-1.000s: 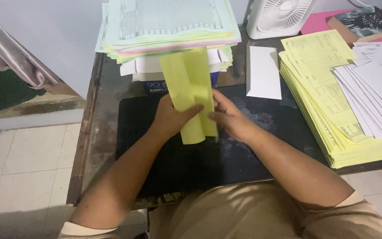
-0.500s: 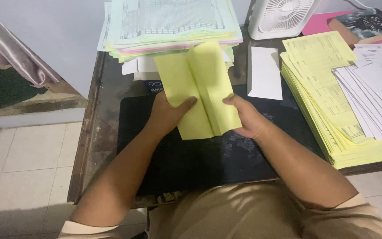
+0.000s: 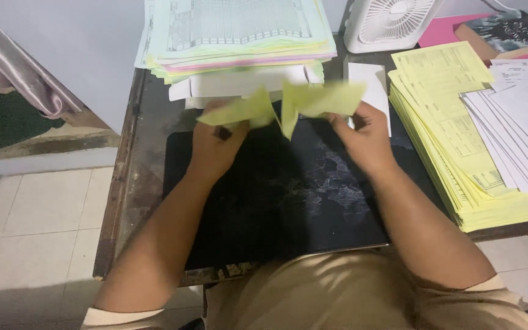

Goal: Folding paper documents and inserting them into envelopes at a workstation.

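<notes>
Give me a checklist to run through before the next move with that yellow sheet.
1. Left hand grips the yellow sheet: ok.
2. Right hand grips its other end: ok.
3. Sheet lies flat: not ok, it is bent in the middle and blurred.
4. Bare black mat below the hands: ok.
5. Yellow stack on the right stays apart from the hands: ok.
6. Sheet single or doubled: cannot tell.

Dim even indoor light, soft shadows, motion-blurred yellow sheet
</notes>
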